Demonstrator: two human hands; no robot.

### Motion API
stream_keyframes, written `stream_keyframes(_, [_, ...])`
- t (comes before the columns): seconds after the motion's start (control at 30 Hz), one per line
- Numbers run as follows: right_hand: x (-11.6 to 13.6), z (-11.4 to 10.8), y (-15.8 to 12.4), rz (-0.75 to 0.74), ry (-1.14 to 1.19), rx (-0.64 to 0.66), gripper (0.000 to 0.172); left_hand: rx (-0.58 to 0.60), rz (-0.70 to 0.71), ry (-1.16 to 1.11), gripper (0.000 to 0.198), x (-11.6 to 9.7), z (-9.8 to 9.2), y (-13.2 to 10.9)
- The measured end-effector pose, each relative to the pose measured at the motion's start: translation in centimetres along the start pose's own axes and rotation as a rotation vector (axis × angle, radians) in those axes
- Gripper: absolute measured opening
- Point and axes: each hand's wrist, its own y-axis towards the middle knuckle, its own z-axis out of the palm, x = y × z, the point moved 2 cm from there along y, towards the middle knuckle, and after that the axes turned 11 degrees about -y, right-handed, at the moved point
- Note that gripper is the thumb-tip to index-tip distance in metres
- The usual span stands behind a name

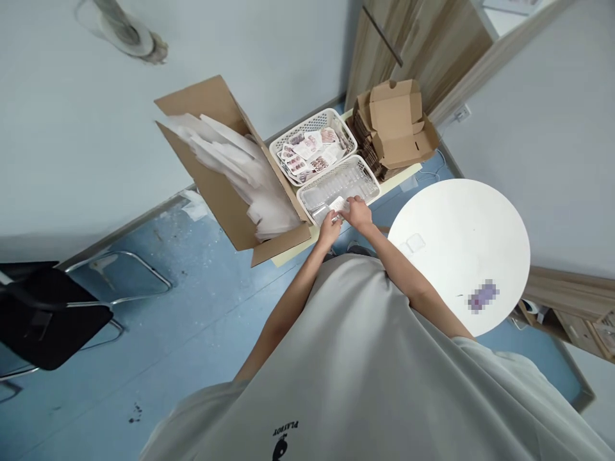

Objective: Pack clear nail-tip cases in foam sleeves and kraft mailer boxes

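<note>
Both hands meet over the near edge of a white basket (302,197) that holds rows of clear plastic cases (339,182). Between my fingers is a small flat white packet (338,204), its print too small to read. My left hand (330,228) pinches its near left side. From the right, my right hand (358,213) grips the other side with curled fingers. Just behind stands a second white basket (279,146), filled with printed cards (310,148) showing reddish pictures.
Left of the baskets, a large open cardboard box (211,211) holds white foam sleeves (240,163). Folded brown cartons (396,121) stack at the back right. A round white table (451,224) at right bears a clear case (415,242) and a blurred purple object (483,296). A black chair (52,326) stands left.
</note>
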Motion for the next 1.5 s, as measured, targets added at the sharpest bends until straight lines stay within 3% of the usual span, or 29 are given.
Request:
stream_keyframes(0.13, [1.0, -0.1, 0.8, 0.05, -0.054, 0.041, 0.046, -0.052, -0.153, -0.027, 0.048, -1.0, 0.3, -0.5])
stream_keyframes(0.23, [1.1, -0.2, 1.1, 0.063, -0.003, 0.061, 0.038, -0.062, -0.169, -0.017, 0.045, -1.7, 0.9, -0.7])
stream_keyframes(0.4, [-0.4, -1.8, -0.4, 0.033, 0.223, -0.049, 0.023, -0.122, -0.115, -0.011, 0.034, -2.7, 1.3, -1.9])
stream_keyframes(0.57, [-4.7, -4.7, -6.1, -0.041, 0.478, -0.334, 0.019, 0.015, -0.033, -0.101, 0.042, -5.0, 3.6, -4.2])
stream_keyframes(0.67, [-7.4, -5.5, -11.0, -0.108, 0.547, -0.508, 0.018, 0.173, -0.014, -0.18, 0.049, -6.4, 6.6, -6.1])
stream_keyframes(0.77, [-9.8, -5.1, -15.6, -0.063, 0.547, -0.605, 0.021, 0.324, -0.008, -0.173, 0.049, -6.7, 9.9, -8.3])
stream_keyframes(0.9, [-12.8, -3.7, -20.4, 0.054, 0.591, -0.621, 0.019, 0.432, -0.028, -0.069, 0.047, -5.6, 13.4, -10.8])
stream_keyframes(1.0, [-14.7, -2.7, -23.5, 0.083, 0.674, -0.664, 0.015, 0.467, -0.065, 0.004, 0.048, -4.4, 15.2, -12.2])
stream_keyframes(1.1, [-16.1, -1.6, -26.2, 0.132, 0.748, -0.734, 0.022, 0.505, -0.083, 0.04, 0.046, -3.1, 16.8, -13.6])
stream_keyframes(1.3, [-18.2, -0.3, -30.4, 0.313, 0.911, -0.86, 0.022, 0.599, -0.053, 0.156, 0.05, -0.6, 19.8, -15.9])
stream_keyframes(1.5, [-20.0, -0.2, -33.2, 0.397, 0.975, -0.921, 0.025, 0.647, -0.013, 0.196, 0.052, 0.7, 21.8, -17.5])
